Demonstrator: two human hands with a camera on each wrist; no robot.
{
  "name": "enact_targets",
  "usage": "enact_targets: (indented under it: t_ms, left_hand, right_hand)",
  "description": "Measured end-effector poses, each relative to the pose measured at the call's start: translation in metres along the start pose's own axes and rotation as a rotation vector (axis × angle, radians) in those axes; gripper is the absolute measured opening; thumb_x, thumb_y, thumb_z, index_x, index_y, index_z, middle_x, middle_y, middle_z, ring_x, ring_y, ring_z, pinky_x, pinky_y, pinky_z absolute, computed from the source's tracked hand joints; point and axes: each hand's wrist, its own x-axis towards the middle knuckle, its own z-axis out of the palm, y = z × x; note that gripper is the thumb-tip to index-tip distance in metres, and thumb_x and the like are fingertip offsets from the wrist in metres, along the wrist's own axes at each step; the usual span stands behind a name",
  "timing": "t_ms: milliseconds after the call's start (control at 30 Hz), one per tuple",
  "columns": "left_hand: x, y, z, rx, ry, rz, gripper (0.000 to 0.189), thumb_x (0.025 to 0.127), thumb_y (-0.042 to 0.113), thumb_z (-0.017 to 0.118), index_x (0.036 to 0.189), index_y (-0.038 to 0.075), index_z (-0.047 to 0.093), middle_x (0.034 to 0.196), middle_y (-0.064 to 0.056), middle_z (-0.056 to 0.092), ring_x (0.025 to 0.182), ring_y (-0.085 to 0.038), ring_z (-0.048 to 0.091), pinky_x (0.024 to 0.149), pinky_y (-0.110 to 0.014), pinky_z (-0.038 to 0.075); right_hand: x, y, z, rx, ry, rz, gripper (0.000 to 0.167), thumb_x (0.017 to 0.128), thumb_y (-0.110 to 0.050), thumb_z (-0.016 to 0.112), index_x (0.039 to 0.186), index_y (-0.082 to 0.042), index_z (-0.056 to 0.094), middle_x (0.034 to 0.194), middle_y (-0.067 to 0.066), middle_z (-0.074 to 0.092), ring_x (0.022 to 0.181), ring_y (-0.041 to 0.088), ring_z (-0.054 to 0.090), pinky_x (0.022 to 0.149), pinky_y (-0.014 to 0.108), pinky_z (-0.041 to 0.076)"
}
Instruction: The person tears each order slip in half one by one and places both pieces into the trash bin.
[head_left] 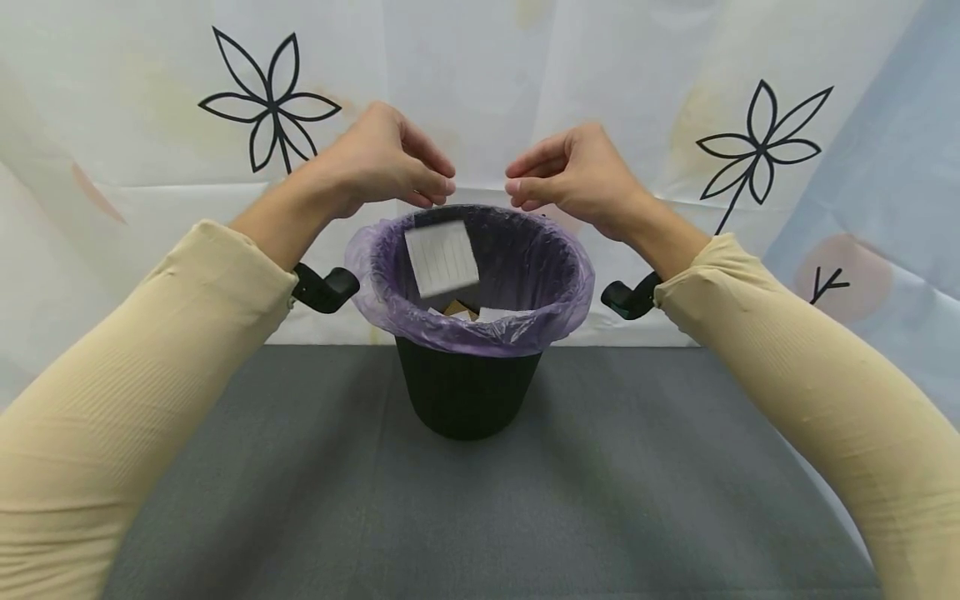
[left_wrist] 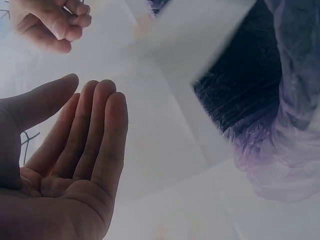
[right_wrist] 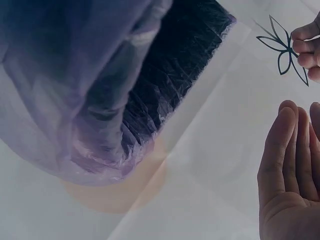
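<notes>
A dark bin (head_left: 468,392) lined with a purple plastic bag (head_left: 363,271) stands upright in front of me. In the head view a lined white paper piece (head_left: 442,262) is tilted in midair at the bin's mouth, below my hands and touched by neither. My left hand (head_left: 386,162) hovers above the bin's left rim, its fingers relaxed and holding nothing. Across from it, my right hand (head_left: 577,179) is over the right rim, also holding nothing. Blurred by motion, the paper (left_wrist: 200,35) shows beside the bin's opening in the left wrist view.
Inside the bin lie white paper scraps (head_left: 502,315) and a brown piece (head_left: 457,308). The bin rests on a grey tabletop (head_left: 465,517), close to a pale curtain (head_left: 465,92) with flower outlines. Black wrist devices (head_left: 326,287) protrude from both sleeves.
</notes>
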Motion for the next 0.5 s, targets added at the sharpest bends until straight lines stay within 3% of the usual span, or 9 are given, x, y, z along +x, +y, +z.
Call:
enact_targets:
  t_ms: [167, 333, 500]
  left_hand:
    - [-0.003, 0.0, 0.001, -0.001, -0.005, 0.025, 0.028, 0.093, 0.01, 0.074, 0.117, -0.005, 0.069, 0.109, -0.016, 0.073, 0.088, -0.019, 0.072, 0.084, -0.029, 0.057]
    - [-0.01, -0.002, -0.001, 0.025, 0.0, 0.024, 0.031, 0.094, 0.016, 0.074, 0.12, -0.001, 0.07, 0.112, -0.014, 0.073, 0.092, -0.02, 0.072, 0.09, -0.032, 0.056]
    - [-0.027, -0.008, -0.002, 0.059, 0.069, 0.071, 0.033, 0.096, 0.022, 0.073, 0.121, 0.001, 0.071, 0.112, -0.013, 0.073, 0.097, -0.022, 0.07, 0.093, -0.036, 0.053]
  right_hand:
    - [-0.005, 0.003, -0.003, -0.039, 0.002, 0.003, 0.023, 0.09, 0.0, 0.075, 0.109, 0.012, 0.071, 0.09, 0.013, 0.075, 0.081, 0.021, 0.074, 0.078, 0.032, 0.059]
    - [-0.014, 0.007, -0.008, -0.066, -0.002, 0.005, 0.023, 0.091, -0.001, 0.074, 0.11, 0.011, 0.071, 0.091, 0.011, 0.076, 0.081, 0.02, 0.074, 0.08, 0.033, 0.059]
    - [-0.031, 0.015, -0.015, -0.102, -0.014, -0.022, 0.021, 0.092, -0.002, 0.074, 0.109, 0.01, 0.073, 0.094, 0.012, 0.076, 0.082, 0.019, 0.074, 0.081, 0.034, 0.059]
